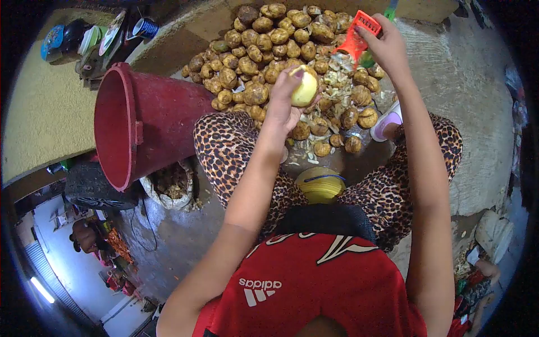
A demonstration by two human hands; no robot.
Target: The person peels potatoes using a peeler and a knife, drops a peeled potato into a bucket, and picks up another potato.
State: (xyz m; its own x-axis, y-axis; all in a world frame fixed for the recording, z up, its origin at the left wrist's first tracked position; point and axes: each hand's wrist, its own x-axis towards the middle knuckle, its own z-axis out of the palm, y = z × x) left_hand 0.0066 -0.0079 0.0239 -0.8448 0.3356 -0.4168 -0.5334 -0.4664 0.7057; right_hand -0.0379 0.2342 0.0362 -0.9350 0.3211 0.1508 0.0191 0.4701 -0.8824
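Note:
My left hand (285,98) is closed around a peeled, pale yellow potato (305,90) above the pile. Higher up and to the right, my right hand (387,45) grips an orange plastic peeler (362,31), held apart from the potato. Beneath both hands spreads a heap of brown, unpeeled potatoes (264,48). Pale peelings (338,70) lie scattered among them, below the peeler. Part of something green (368,59) shows behind the peeler; its kind is unclear.
A large red bucket (163,112) lies tilted left of my knees. Beside it stands a white sack (171,188) with scraps inside. A yellow container (320,185) sits between my legs. Dishes and a blue mug (146,28) rest on the ledge (48,123). Other people appear at the lower edges.

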